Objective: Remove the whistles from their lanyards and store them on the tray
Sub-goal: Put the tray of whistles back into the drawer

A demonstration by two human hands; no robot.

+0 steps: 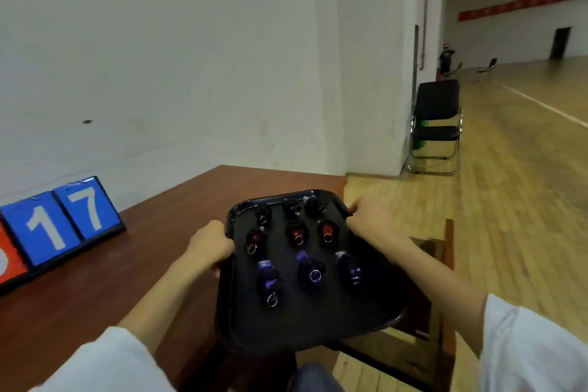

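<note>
Desk [95, 296] sits under the tray's left side only. The tray [318, 321] juts past the desk's edge, out over the floor [509, 200], and that's the danger right there! It looks carried rather than resting, so any tilt or jolt could send loose whistles sliding to the tray's rim and off.

Left grip [210, 243] is clenched on the tray's left rim. Right grip [370, 218] is clenched on its far right rim. Both are grasping the tray and nothing else.

The whistles [310, 270], nine of them, lie inside the tray between the two grips. Three rows: black at the far rim, red mid-tray, purple at the near end. None touches a grip. No lanyards show on them, so the storing looks done.
</note>
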